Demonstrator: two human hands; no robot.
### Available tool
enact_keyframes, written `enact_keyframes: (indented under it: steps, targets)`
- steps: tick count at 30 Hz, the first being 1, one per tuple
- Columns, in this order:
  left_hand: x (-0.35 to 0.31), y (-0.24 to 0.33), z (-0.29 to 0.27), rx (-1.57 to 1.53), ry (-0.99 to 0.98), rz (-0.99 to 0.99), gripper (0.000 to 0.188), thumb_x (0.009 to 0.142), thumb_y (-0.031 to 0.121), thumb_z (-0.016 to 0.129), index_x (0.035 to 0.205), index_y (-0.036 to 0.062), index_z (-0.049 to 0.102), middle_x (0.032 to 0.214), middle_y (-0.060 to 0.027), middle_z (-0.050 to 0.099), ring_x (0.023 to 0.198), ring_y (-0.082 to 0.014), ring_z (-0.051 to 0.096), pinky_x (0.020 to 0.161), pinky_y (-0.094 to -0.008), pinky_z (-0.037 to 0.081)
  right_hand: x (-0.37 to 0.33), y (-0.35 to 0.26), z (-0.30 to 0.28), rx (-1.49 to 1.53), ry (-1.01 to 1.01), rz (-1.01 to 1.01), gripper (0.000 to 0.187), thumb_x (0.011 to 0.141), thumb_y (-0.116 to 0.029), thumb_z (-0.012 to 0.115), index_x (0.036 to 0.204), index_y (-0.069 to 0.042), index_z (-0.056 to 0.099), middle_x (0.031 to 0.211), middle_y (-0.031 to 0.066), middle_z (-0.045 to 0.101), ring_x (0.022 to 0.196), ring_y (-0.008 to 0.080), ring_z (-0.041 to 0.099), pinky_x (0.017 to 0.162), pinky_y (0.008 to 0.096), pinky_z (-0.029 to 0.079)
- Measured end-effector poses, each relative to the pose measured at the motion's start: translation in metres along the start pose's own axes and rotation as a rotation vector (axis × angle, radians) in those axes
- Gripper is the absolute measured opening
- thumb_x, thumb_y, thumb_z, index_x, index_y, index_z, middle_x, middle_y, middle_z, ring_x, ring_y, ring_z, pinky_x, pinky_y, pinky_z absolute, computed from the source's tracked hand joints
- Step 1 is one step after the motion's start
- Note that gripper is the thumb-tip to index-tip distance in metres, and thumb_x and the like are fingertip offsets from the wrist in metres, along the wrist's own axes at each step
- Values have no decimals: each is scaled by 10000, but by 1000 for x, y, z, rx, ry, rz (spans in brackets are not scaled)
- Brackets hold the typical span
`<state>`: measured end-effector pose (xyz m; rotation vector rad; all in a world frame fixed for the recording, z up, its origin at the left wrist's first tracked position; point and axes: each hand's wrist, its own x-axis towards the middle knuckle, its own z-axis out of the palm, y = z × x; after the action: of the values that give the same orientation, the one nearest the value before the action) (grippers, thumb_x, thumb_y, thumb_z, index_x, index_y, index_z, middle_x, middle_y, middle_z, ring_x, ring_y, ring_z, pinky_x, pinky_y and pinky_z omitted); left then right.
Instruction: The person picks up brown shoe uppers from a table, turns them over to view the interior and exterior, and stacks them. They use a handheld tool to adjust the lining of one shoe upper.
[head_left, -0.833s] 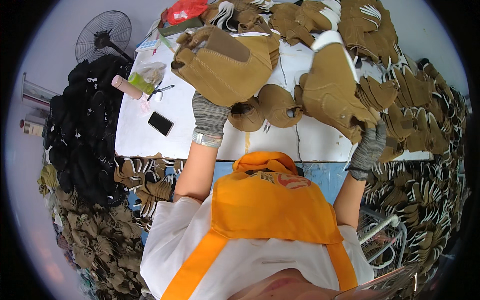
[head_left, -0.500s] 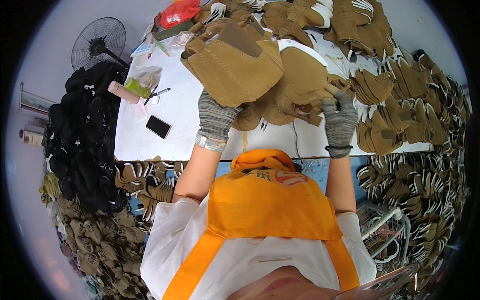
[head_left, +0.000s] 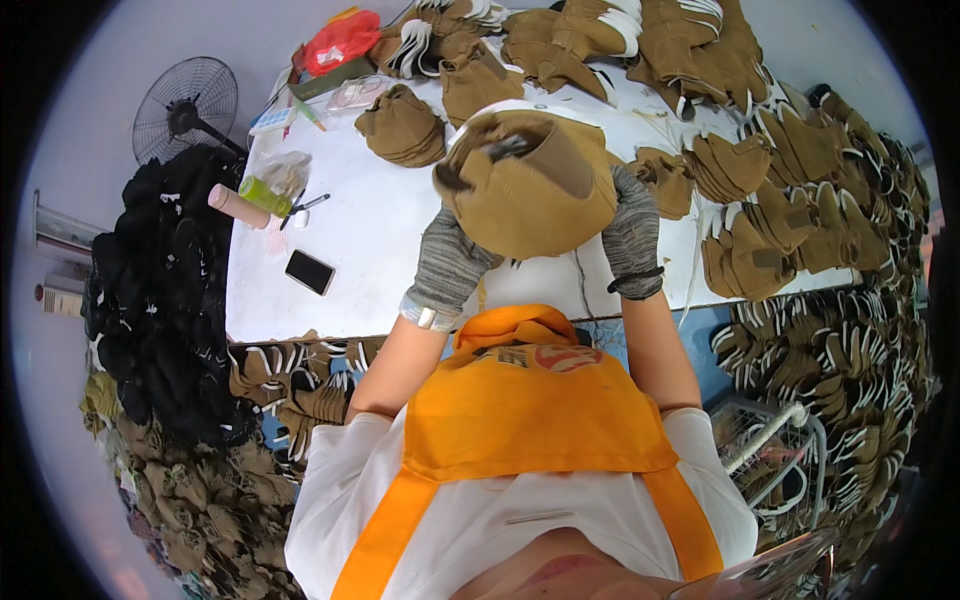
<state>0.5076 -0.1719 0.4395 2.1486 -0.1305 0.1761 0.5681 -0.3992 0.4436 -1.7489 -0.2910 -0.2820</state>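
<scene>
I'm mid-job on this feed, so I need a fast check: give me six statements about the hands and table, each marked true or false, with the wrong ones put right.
1. The left hand and right hand both hold brown shoe uppers. True.
2. The right hand is bare. False: it wears a grey glove.
3. A phone lies on the white table. True.
4. The phone is to the right of the right hand. False: it is to the left of the left hand.
5. The fan is to the left of the red bag. True.
6. The red bag is nearer the person than the phone. False: it is farther away.
</scene>
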Motion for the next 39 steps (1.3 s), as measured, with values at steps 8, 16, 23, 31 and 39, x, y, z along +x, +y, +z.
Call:
enact_keyframes:
  steps: [8, 16, 23, 31, 39]
  targets:
    - [-23, -52, 20, 435, 41, 476, 547, 870, 211, 657, 1343, 98, 406, 1279, -60, 527, 1151, -219, 527, 986, -352, 431, -30, -29, -3, -235, -16, -207, 222, 804, -93, 660, 1004, -18, 602, 925, 188, 633, 864, 377, 609, 750, 374, 496]
    - [-14, -22, 27, 547, -109, 281, 520, 874, 448, 554, 1297, 156, 475, 1284, -62, 530, 1184, -250, 490, 1028, -423, 372, -28, -16, -11, -137, -39, -62, 255, 840, -75, 639, 1082, -5, 603, 984, 121, 664, 901, 247, 635, 817, 308, 491]
    - [-25, -25, 26, 53, -317, 104, 497, 918, 346, 525, 1352, 130, 418, 1359, -90, 471, 1261, -263, 423, 1091, -384, 294, -24, 8, -20, -427, -89, -197, 258, 854, -70, 603, 1100, 4, 587, 1037, 153, 635, 958, 277, 616, 836, 319, 486]
    - [-24, -2, 17, -498, -400, -145, 410, 947, 245, 493, 1311, 77, 408, 1299, -71, 529, 1173, -216, 512, 1012, -320, 408, -24, 17, -26, -522, -110, -213, 287, 864, -53, 557, 1147, -4, 575, 1106, 164, 614, 1008, 333, 585, 861, 353, 479]
    - [-24, 1, 17, -1308, -244, -455, 356, 985, 182, 417, 1317, 55, 394, 1288, -99, 529, 1162, -222, 528, 993, -323, 444, -24, 19, -26, -493, -111, -229, 265, 883, -37, 532, 1139, 16, 574, 1105, 176, 614, 1014, 307, 592, 868, 334, 477]
